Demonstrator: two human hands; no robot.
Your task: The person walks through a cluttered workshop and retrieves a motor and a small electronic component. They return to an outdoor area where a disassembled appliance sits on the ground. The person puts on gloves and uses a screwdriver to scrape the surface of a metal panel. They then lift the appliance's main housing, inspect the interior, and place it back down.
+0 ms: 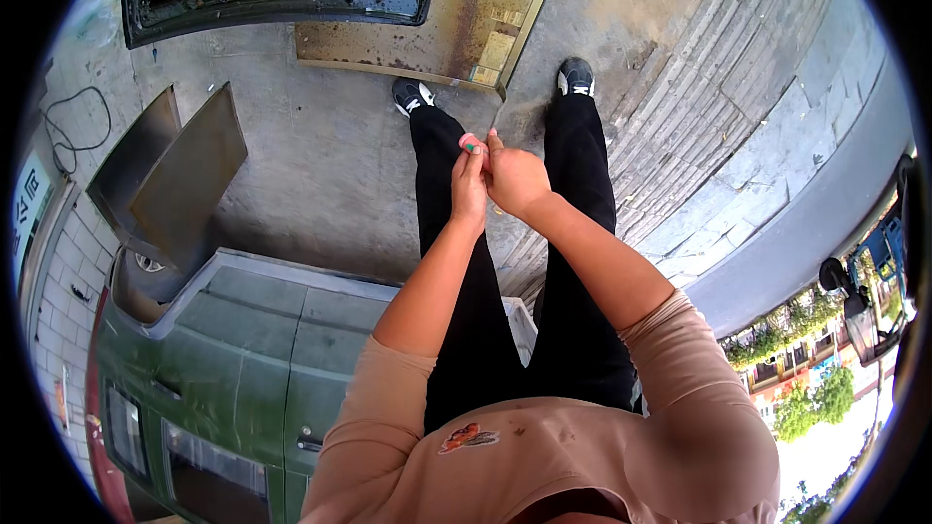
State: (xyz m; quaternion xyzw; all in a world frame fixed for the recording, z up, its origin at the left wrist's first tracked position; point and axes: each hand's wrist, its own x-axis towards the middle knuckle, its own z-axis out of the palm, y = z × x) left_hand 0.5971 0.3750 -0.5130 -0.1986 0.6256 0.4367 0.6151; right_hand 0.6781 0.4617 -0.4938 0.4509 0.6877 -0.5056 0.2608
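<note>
Both hands meet in front of my legs, around a small pink handle with a green patch (469, 144). My left hand (470, 186) has its fingers closed on it. My right hand (519, 177) is closed beside it, touching my left hand, its index finger pointing along a thin strip (497, 112), possibly a blade, that reaches toward the corner of a rusty metal tray (388, 47). The handle is partly hidden by my fingers, so what kind of tool it is I cannot make out. My shoes (413, 95) stand near that tray.
A black pan (369, 7) with dark liquid overlaps the rusty tray. Bent metal sheets (199, 175) stand at left, near a black cable (78, 126). A green metal cabinet (233, 340) lies behind my left arm. Stone steps (699, 116) run along the right, with a parked vehicle (864, 301) beyond.
</note>
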